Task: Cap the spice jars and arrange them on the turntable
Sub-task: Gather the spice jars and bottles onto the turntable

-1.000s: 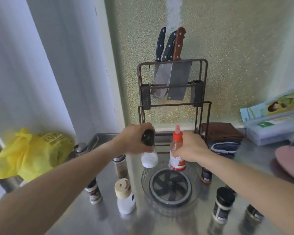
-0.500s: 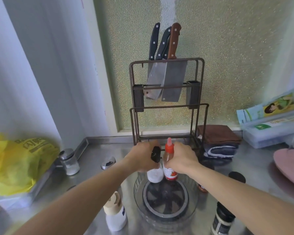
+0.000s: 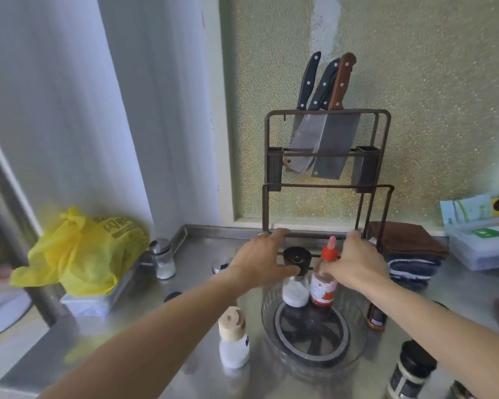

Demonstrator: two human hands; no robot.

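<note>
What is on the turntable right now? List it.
On the clear turntable, at its far edge, stand a black-capped jar of white powder and a red-nozzled sauce bottle, side by side. The left hand and right hand cover their upper parts. The rest is bare.

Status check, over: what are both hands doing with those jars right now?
Left hand on black-capped jar, right hand on red-capped bottle. Both standing at turntable back edge. Several jars on the counter, not yet loaded. Nothing blocking.
</note>
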